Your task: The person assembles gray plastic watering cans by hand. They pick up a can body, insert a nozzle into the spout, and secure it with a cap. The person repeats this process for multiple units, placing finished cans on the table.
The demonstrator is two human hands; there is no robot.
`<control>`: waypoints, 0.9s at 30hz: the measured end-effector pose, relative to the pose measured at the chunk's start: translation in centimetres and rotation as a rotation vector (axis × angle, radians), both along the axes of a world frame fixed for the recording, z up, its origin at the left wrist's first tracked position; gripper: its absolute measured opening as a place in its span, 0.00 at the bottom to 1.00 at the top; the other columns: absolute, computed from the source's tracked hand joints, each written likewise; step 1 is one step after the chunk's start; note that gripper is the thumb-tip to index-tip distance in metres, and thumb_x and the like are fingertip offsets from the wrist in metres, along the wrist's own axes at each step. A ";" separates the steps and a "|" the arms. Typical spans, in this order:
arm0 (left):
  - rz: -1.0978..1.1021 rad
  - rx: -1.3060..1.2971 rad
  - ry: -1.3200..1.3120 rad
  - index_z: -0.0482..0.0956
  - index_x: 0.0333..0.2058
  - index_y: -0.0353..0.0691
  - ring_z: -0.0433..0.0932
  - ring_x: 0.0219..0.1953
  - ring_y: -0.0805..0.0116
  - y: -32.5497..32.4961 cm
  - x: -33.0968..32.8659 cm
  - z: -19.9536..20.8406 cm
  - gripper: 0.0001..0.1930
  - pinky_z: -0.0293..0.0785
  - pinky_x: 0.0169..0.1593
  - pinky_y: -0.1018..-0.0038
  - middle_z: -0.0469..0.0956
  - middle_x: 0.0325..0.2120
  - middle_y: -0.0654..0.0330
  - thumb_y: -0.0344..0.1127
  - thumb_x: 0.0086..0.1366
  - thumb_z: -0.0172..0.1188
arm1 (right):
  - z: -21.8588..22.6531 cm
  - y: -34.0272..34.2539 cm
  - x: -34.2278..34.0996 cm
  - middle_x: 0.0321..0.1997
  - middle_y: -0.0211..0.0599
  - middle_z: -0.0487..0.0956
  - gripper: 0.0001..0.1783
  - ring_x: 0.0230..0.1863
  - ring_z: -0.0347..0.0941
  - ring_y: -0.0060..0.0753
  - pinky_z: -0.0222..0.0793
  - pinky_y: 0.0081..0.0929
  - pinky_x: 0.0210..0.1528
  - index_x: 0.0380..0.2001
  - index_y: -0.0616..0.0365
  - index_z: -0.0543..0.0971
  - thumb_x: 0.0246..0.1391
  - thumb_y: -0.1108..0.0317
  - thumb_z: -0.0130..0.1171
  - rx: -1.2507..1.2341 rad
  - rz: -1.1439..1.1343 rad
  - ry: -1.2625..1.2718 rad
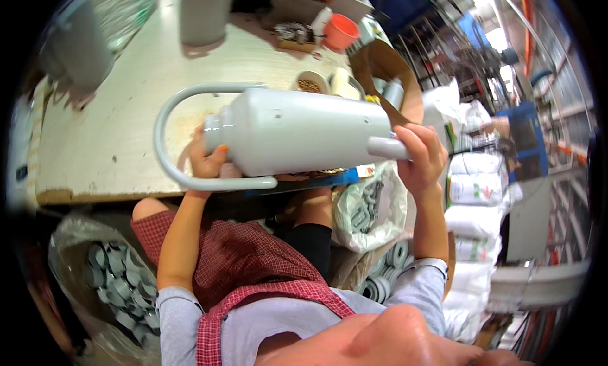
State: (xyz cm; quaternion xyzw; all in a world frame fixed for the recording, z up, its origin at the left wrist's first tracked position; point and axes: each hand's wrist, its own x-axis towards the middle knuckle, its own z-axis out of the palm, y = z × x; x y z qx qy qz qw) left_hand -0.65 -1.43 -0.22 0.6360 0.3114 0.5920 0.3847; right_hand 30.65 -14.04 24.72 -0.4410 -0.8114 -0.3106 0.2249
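A large light-grey plastic flask body (310, 131) lies sideways in front of me, above the table's near edge. It looks like a thermos shell, with a curved U-shaped grey handle (166, 133) reaching round its narrow ribbed end. My left hand (207, 158) is closed at that narrow end, inside the curve of the handle. At the wide end, my right hand (423, 154) has its fingers bent round a short grey plastic piece (387, 148), which sticks out over the body. How this piece meets the body is partly hidden by my fingers.
Grey shells (204, 17) stand on the white table (114, 147). Beyond the flask are a cup of small brass-coloured parts (310, 85), an orange-red cup (341, 31) and a cardboard box (415, 90). Bags of grey parts (120, 283) (367, 207) flank my legs; white sacks (472, 188) are stacked right.
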 end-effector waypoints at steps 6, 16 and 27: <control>-0.001 0.201 0.021 0.80 0.29 0.36 0.76 0.31 0.60 0.1 0.1 2.9 0.20 0.59 0.56 0.58 0.79 0.23 0.57 0.50 0.63 0.58 | -0.7 5.6 -7.2 0.39 0.29 0.76 0.14 0.41 0.74 0.31 0.68 0.43 0.51 0.33 0.53 0.79 0.37 0.72 0.63 -0.297 0.357 -0.238; 0.021 0.166 0.082 0.79 0.28 0.34 0.77 0.32 0.55 -0.3 -0.1 2.6 0.21 0.63 0.56 0.60 0.78 0.23 0.54 0.51 0.62 0.60 | -2.0 7.0 -6.1 0.45 0.51 0.78 0.22 0.49 0.77 0.48 0.74 0.39 0.48 0.51 0.61 0.76 0.52 0.69 0.62 -0.401 -0.072 0.297; 0.060 0.234 0.090 0.78 0.27 0.35 0.76 0.33 0.53 0.0 -0.4 3.2 0.20 0.64 0.54 0.57 0.77 0.23 0.53 0.49 0.60 0.62 | 2.9 9.8 -9.2 0.37 0.38 0.80 0.19 0.28 0.76 0.35 0.72 0.30 0.34 0.48 0.55 0.77 0.53 0.64 0.64 -0.721 0.056 0.058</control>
